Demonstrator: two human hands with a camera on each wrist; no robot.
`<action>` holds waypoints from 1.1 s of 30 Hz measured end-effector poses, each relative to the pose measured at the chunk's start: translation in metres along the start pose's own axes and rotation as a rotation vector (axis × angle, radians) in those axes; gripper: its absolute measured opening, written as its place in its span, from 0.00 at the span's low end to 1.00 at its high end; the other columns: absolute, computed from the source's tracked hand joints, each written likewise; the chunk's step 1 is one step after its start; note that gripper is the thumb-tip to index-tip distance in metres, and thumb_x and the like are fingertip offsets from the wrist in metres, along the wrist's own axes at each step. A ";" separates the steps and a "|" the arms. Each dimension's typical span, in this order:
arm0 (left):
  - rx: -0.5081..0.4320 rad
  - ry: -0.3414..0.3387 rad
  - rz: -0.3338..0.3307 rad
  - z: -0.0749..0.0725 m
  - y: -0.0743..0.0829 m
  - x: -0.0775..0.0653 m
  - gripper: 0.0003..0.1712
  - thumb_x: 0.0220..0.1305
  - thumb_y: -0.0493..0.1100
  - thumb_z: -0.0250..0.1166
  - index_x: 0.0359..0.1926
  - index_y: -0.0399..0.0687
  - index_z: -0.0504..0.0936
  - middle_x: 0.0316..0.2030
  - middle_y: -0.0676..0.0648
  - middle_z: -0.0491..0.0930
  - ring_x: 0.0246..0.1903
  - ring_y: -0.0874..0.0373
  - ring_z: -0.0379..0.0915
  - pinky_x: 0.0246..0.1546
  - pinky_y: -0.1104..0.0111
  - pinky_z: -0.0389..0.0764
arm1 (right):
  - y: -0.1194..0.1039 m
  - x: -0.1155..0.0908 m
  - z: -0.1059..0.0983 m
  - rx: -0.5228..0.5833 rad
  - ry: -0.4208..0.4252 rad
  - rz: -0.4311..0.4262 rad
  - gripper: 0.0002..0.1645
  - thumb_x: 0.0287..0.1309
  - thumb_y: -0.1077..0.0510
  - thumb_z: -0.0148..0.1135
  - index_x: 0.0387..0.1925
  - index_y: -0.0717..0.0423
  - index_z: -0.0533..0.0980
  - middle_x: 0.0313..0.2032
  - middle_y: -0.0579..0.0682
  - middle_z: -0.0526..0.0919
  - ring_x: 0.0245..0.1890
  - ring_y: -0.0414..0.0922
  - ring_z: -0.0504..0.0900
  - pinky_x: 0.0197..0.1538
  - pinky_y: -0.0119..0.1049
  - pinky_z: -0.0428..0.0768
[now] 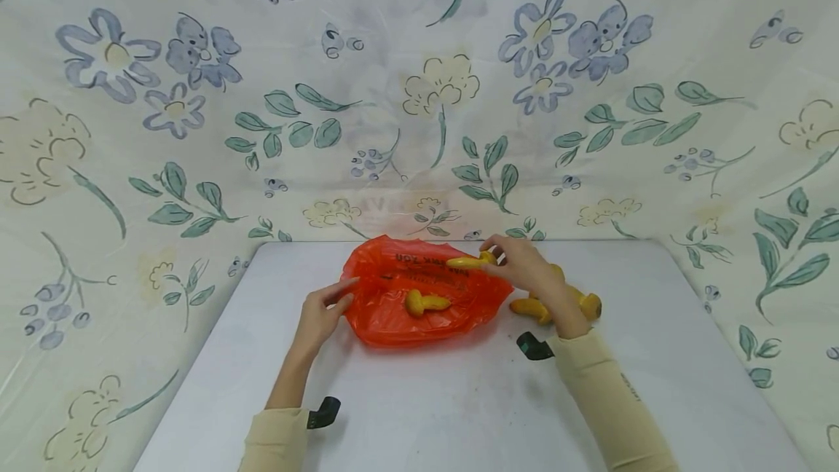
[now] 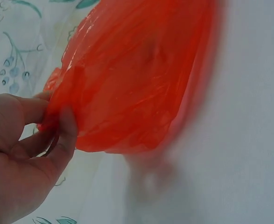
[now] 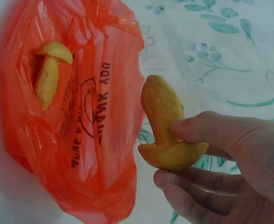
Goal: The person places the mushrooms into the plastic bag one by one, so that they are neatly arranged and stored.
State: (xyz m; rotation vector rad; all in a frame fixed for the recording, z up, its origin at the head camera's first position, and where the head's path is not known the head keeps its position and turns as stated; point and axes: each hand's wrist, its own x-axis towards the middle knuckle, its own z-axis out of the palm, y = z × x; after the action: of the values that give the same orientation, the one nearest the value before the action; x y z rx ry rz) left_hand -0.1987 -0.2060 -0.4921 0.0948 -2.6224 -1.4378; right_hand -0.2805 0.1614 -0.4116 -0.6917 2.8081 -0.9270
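A red plastic bag (image 1: 393, 326) with black print lies on the table, its mouth spread. One yellow mushroom (image 1: 416, 303) rests on the bag's inside; the right wrist view shows this mushroom (image 3: 48, 77) with its cap and stem. My left hand (image 1: 321, 315) pinches the bag's left edge, and in the left wrist view thumb and fingers (image 2: 66, 128) close on the thin plastic. Above the bag's right side my right hand (image 1: 521, 264) holds a second yellow mushroom (image 3: 165, 121) between thumb and fingers, stem pointing away from the palm.
Several more yellow mushrooms (image 1: 590, 304) lie on the white table (image 1: 432, 406) to the right of the bag, partly behind the right forearm. A flower-patterned sheet (image 1: 419, 144) hangs behind the table. A dark wrist device (image 1: 534, 347) sticks out from the right sleeve.
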 end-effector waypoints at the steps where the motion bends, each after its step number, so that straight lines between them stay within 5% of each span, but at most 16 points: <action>1: -0.001 -0.003 -0.007 0.000 -0.001 0.000 0.21 0.71 0.39 0.57 0.63 0.50 0.77 0.59 0.40 0.78 0.55 0.45 0.76 0.48 0.67 0.84 | -0.001 0.000 0.001 -0.003 -0.002 -0.005 0.21 0.61 0.52 0.65 0.54 0.54 0.76 0.48 0.58 0.83 0.43 0.51 0.82 0.44 0.38 0.86; 6: -0.010 -0.013 -0.039 -0.002 -0.001 0.001 0.24 0.71 0.40 0.58 0.66 0.49 0.74 0.62 0.40 0.75 0.57 0.44 0.74 0.52 0.62 0.83 | -0.005 0.003 0.005 0.011 -0.020 -0.015 0.22 0.60 0.52 0.66 0.54 0.54 0.76 0.47 0.57 0.83 0.43 0.50 0.82 0.44 0.38 0.86; 17: 0.026 -0.046 -0.083 -0.004 0.002 0.005 0.31 0.68 0.40 0.60 0.71 0.50 0.66 0.64 0.39 0.72 0.49 0.47 0.74 0.42 0.72 0.81 | -0.012 0.012 0.025 0.021 -0.044 -0.049 0.20 0.60 0.54 0.67 0.53 0.56 0.77 0.44 0.54 0.84 0.42 0.47 0.81 0.45 0.37 0.85; 33: -0.018 -0.048 -0.068 -0.004 0.002 0.004 0.33 0.67 0.39 0.61 0.72 0.49 0.65 0.63 0.38 0.73 0.50 0.46 0.76 0.42 0.72 0.83 | -0.017 0.034 0.066 -0.030 -0.085 -0.002 0.19 0.58 0.55 0.69 0.50 0.56 0.78 0.38 0.49 0.82 0.36 0.44 0.76 0.43 0.34 0.81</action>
State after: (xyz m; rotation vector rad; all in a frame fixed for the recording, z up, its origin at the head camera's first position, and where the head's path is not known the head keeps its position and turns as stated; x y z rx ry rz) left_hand -0.2023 -0.2089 -0.4882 0.1504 -2.6680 -1.5033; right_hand -0.2886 0.0984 -0.4530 -0.7204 2.7528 -0.8370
